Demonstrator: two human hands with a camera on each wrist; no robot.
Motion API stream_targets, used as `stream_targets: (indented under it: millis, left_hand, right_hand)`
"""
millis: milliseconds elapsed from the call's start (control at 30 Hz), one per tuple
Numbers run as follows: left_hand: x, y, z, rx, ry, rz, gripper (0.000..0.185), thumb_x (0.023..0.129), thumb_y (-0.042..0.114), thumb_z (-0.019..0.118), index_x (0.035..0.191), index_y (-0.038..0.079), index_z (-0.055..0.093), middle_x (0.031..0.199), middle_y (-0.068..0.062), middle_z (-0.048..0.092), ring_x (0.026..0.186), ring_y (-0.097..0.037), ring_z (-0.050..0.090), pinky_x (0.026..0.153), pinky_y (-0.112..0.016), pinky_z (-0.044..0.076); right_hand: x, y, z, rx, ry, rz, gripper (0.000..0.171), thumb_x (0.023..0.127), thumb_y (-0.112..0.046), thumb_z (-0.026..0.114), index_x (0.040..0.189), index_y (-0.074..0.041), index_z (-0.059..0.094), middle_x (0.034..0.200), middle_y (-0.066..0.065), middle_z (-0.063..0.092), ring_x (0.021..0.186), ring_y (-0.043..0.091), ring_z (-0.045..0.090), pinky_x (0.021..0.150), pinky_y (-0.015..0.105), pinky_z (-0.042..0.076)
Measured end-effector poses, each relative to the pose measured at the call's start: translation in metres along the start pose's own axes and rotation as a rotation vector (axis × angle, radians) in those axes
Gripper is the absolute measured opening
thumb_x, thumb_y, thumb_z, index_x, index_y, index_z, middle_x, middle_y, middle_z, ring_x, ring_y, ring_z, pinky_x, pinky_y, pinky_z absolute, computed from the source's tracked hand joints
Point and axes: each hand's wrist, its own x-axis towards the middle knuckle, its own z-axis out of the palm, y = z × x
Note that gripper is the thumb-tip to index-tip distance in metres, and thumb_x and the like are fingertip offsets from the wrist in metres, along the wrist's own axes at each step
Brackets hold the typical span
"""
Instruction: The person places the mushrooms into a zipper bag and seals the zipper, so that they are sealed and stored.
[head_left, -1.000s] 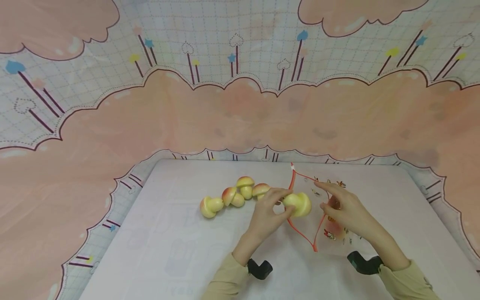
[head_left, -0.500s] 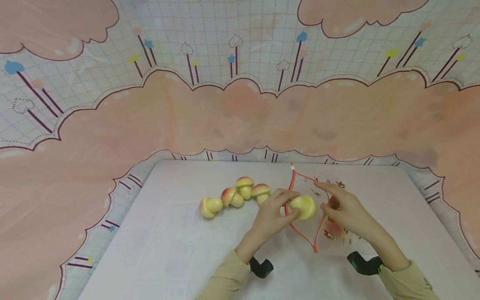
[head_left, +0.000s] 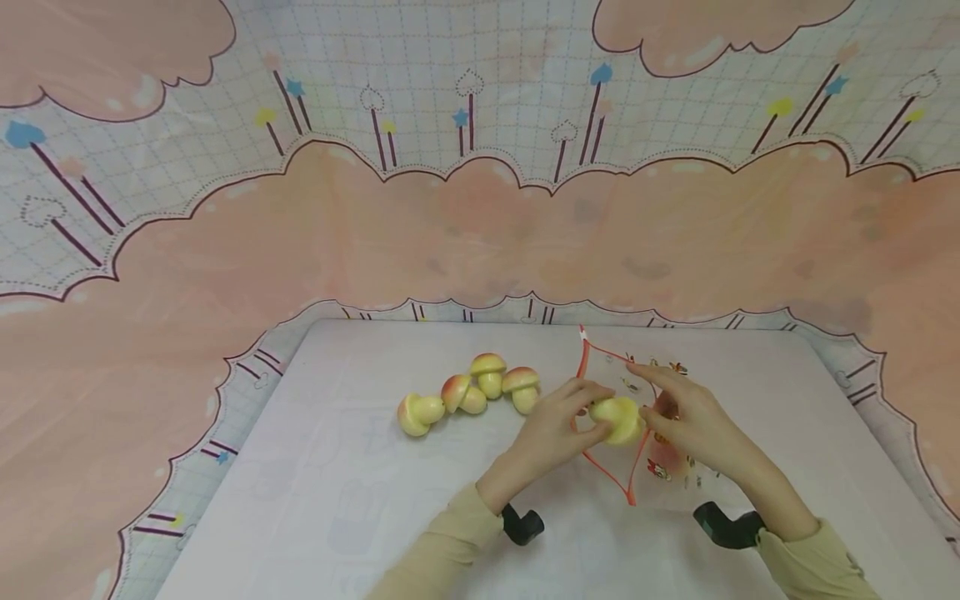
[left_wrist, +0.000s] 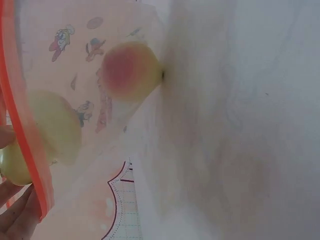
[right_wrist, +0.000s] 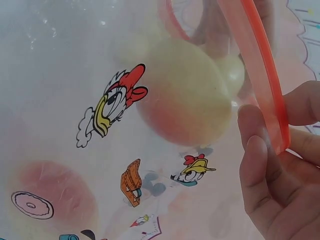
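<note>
A white table (head_left: 315, 500) stands against a backdrop (head_left: 480, 225) printed with pink clouds and a pale grid. Near the middle of the table, toward its far edge, four toy mushrooms (head_left: 465, 390) lie in a loose row. Just right of them the left hand (head_left: 551, 433) pinches a yellow toy mushroom (head_left: 618, 418) with curled fingers and thumb, holding it in the red-rimmed mouth of a clear zip bag (head_left: 637, 425) printed with cartoons. The right hand (head_left: 693, 421) pinches the bag's rim, propping the mouth wide. Through the plastic, the wrist views show another reddish mushroom (left_wrist: 131, 71) deeper inside the bag.
</note>
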Motion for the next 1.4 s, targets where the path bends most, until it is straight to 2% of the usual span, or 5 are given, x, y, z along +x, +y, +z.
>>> stream_targets:
  millis: [233, 700, 867, 1067, 1400]
  left_hand:
    - [0.0046, -0.0034, 0.0041, 0.045, -0.048, -0.001, 0.037, 0.089, 0.026, 0.068, 0.124, 0.016, 0.061, 0.12, 0.004, 0.061, 0.095, -0.004, 0.06, 0.082, -0.004, 0.045]
    - [0.0075, -0.0038, 0.0066, 0.027, -0.097, -0.04, 0.038, 0.089, 0.024, 0.067, 0.126, 0.016, 0.06, 0.123, 0.004, 0.06, 0.096, -0.005, 0.062, 0.082, -0.005, 0.045]
    - [0.0085, -0.0038, 0.008, -0.004, -0.093, -0.044, 0.04, 0.089, 0.019, 0.068, 0.127, 0.013, 0.059, 0.122, -0.001, 0.059, 0.095, -0.013, 0.068, 0.081, -0.007, 0.049]
    - [0.008, -0.0037, 0.0086, 0.025, -0.077, -0.041, 0.035, 0.089, 0.019, 0.068, 0.123, 0.016, 0.061, 0.121, 0.001, 0.06, 0.092, -0.007, 0.068, 0.079, -0.006, 0.049]
    - [0.0026, -0.0018, 0.0042, 0.048, -0.06, -0.03, 0.033, 0.09, 0.022, 0.067, 0.122, 0.015, 0.063, 0.119, 0.003, 0.064, 0.099, -0.01, 0.064, 0.08, -0.009, 0.048]
  right_hand:
    - [0.0014, 0.0002, 0.0012, -0.011, 0.0, 0.011, 0.059, 0.086, -0.002, 0.063, 0.142, -0.012, 0.046, 0.082, 0.004, 0.058, 0.062, 0.004, 0.051, 0.051, 0.022, 0.046]
    - [0.001, -0.0006, 0.0017, -0.013, 0.017, -0.008, 0.058, 0.085, 0.0, 0.064, 0.141, -0.01, 0.047, 0.087, 0.006, 0.058, 0.063, 0.002, 0.051, 0.052, 0.021, 0.047]
    - [0.0013, -0.002, 0.0015, -0.029, 0.036, -0.023, 0.058, 0.085, 0.0, 0.064, 0.139, -0.008, 0.048, 0.088, 0.005, 0.058, 0.063, 0.001, 0.049, 0.052, 0.02, 0.045]
    - [0.0018, -0.0043, 0.0, -0.036, 0.066, -0.038, 0.058, 0.083, 0.002, 0.066, 0.138, -0.007, 0.05, 0.092, 0.007, 0.058, 0.063, 0.001, 0.047, 0.05, 0.02, 0.043]
    - [0.0022, -0.0022, 0.0015, -0.06, 0.084, -0.042, 0.057, 0.083, 0.001, 0.066, 0.137, -0.007, 0.05, 0.088, 0.006, 0.057, 0.063, 0.001, 0.046, 0.052, 0.02, 0.042]
